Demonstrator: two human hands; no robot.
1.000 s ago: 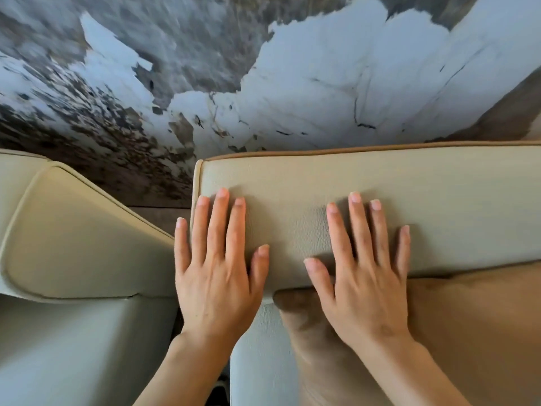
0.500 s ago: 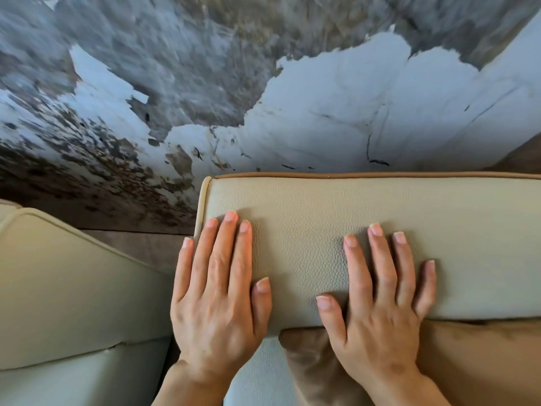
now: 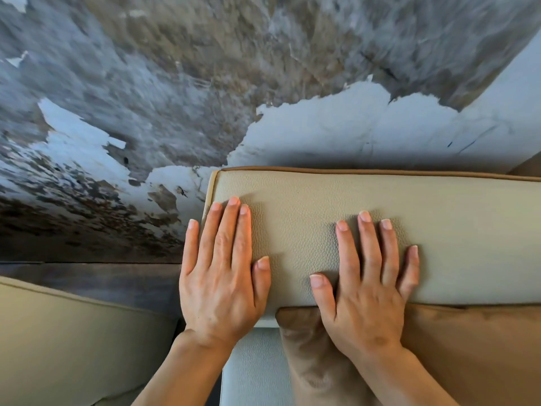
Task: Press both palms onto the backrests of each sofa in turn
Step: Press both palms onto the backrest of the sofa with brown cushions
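Both palms pressed flat on one sofa's backrest, the neighbouring sofa not yet attended to.

The left hand (image 3: 221, 284) and right hand (image 3: 366, 291) lie side by side, a little apart, on top of the cream leather backrest (image 3: 439, 230) at its left end, fingers spread open and holding nothing; the leather looks slightly dented around the right fingertips (image 3: 364, 216), which suggests real pressure. The heel of the right hand overlaps a brown cushion (image 3: 474, 356) propped just below the backrest, and the left hand's little finger hangs over the backrest's corner. A second cream sofa (image 3: 73, 341) sits at lower left, untouched at this moment, so the task seems partly done at best; whether it was pressed already cannot be told. Behind both is a marbled wall (image 3: 175, 98).
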